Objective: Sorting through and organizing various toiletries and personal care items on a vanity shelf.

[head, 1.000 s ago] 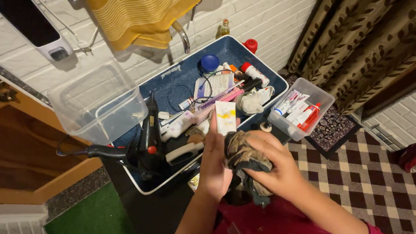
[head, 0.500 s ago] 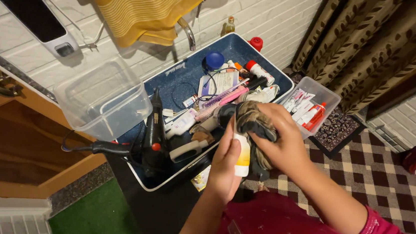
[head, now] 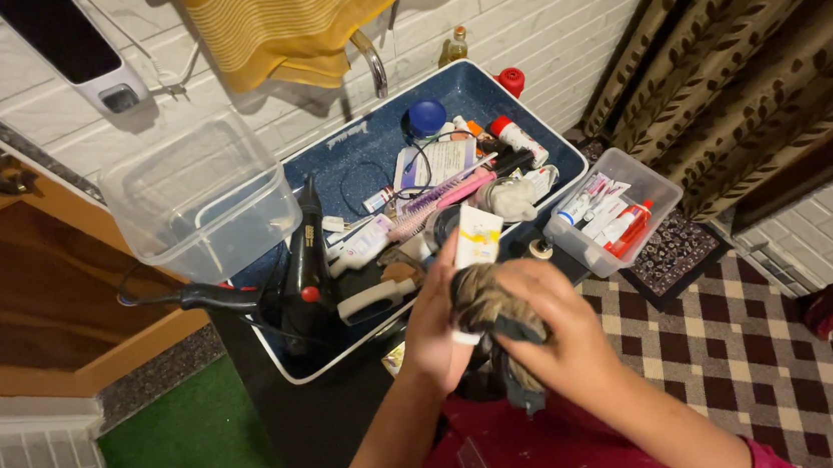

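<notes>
The left hand (head: 437, 328) grips a white and yellow tube (head: 475, 249) upright above the cluttered blue tray (head: 349, 155); the right hand (head: 558, 337) presses a bunched, mottled cloth (head: 488, 308) against its lower part. The tube's cap seems hidden beneath the cloth.

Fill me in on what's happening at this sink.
A person stands over a blue sink basin crowded with toiletries. Their left hand holds a white and yellow tube upright, and their right hand presses a bunched patterned cloth against its lower part. A black hair dryer and a pink comb lie in the basin. An empty clear plastic container sits on the basin's left edge, and another clear container holding tubes sits to its right.
</notes>
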